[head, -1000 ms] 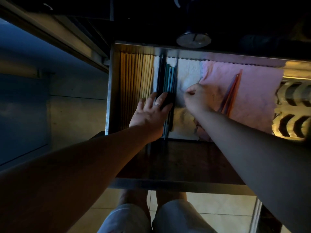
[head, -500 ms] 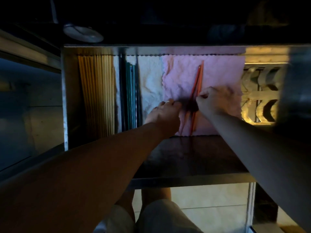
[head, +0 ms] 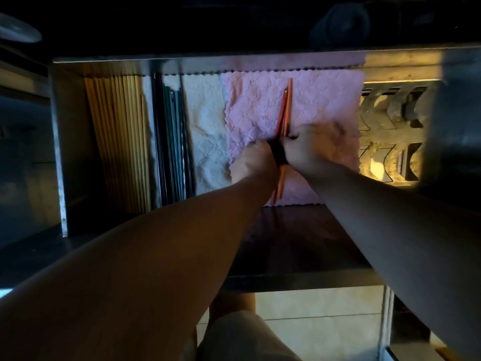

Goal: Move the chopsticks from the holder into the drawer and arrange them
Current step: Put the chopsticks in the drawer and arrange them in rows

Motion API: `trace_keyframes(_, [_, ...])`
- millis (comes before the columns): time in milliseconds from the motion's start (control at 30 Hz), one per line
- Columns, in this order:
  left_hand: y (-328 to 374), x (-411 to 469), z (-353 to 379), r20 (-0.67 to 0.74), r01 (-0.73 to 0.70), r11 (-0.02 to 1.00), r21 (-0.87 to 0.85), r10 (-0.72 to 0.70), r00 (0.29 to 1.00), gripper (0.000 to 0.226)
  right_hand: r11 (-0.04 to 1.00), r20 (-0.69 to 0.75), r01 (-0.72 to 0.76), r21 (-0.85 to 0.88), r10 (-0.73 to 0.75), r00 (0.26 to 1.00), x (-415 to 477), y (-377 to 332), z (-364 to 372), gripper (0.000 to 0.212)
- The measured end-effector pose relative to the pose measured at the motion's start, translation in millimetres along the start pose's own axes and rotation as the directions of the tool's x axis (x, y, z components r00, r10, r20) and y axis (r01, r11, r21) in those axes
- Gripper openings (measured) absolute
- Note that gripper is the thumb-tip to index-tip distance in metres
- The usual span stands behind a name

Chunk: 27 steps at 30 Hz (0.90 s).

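Note:
The open drawer (head: 58,142) holds a row of pale wooden chopsticks (head: 119,136) at its left and dark green and black chopsticks (head: 174,136) beside them on a white cloth (head: 205,131). A pair of orange chopsticks (head: 285,108) lies on a pink cloth (head: 325,100), tips splayed slightly. My left hand (head: 253,162) and my right hand (head: 309,147) meet at the pair's middle, fingers closed around it from either side. The holder is not in view.
A perforated metal rack (head: 385,131) sits at the drawer's right, lit yellow. The dark drawer front (head: 299,243) lies under my forearms. Tiled floor (head: 317,311) and my knees show below. A round metal object (head: 18,32) sits at the top left.
My left hand left the dark green chopsticks and moved right to the orange pair. My right hand also shifted right onto that pair. The view swung rightward.

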<state>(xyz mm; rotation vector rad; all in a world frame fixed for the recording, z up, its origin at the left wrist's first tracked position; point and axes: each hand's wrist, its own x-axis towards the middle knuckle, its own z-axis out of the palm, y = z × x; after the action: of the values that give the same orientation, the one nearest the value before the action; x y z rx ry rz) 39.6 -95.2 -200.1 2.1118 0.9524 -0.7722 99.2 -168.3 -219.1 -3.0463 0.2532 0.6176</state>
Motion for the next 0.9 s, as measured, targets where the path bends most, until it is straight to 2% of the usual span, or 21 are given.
trace_keyframes(33, [0.6,0.3,1.4,-0.007,0.008,1.000,-0.018,-0.009,1.000,0.033,0.998,-0.071,-0.035,-0.060,0.031,0.997,1.3,3.2,-1.8,0.027])
trace_keyframes(67, [1.3,0.1,1.9,-0.008,0.012,0.999,-0.043,-0.013,1.000,0.035,0.999,-0.033,-0.009,-0.032,0.008,0.999,2.8,3.1,-3.9,0.029])
trace_keyframes(133, [3.7,-2.7,-0.2,0.008,0.021,0.996,-0.090,-0.020,1.000,0.040,0.984,0.175,0.067,0.167,-0.096,0.980,7.0,5.4,-9.4,0.035])
trace_keyframes(167, [4.9,-3.9,-1.5,0.010,0.021,0.995,-0.101,-0.020,1.000,0.040,0.977,0.216,0.075,0.201,-0.119,0.969,8.3,10.0,-16.8,0.037])
trace_keyframes(267, [8.7,-5.6,-2.7,0.005,0.004,0.991,-0.131,-0.003,1.000,0.036,0.980,0.155,0.110,0.168,-0.137,0.978,8.8,20.4,-36.3,0.036])
trace_keyframes(433, [22.2,-6.3,-1.6,0.028,0.025,0.974,-0.225,-0.019,0.999,0.037,0.963,0.192,0.125,0.237,-0.173,0.966,5.0,27.5,-45.1,0.028])
trace_keyframes(567, [26.4,3.8,-0.1,0.019,0.085,0.981,-0.174,-0.083,0.996,0.038,0.948,0.188,0.143,0.285,-0.201,0.961,3.8,32.3,-46.5,0.026])
trace_keyframes(700, [20.7,5.8,-4.5,0.019,0.124,0.972,-0.198,-0.123,0.992,0.035,0.928,0.189,0.146,0.344,-0.221,0.957,3.2,28.9,-43.0,0.021])
trace_keyframes(900, [-15.4,-1.0,-48.7,0.026,0.046,0.978,-0.202,-0.041,0.999,0.029,0.858,0.233,0.150,0.491,-0.295,0.927,-12.1,-8.1,-35.5,0.014])
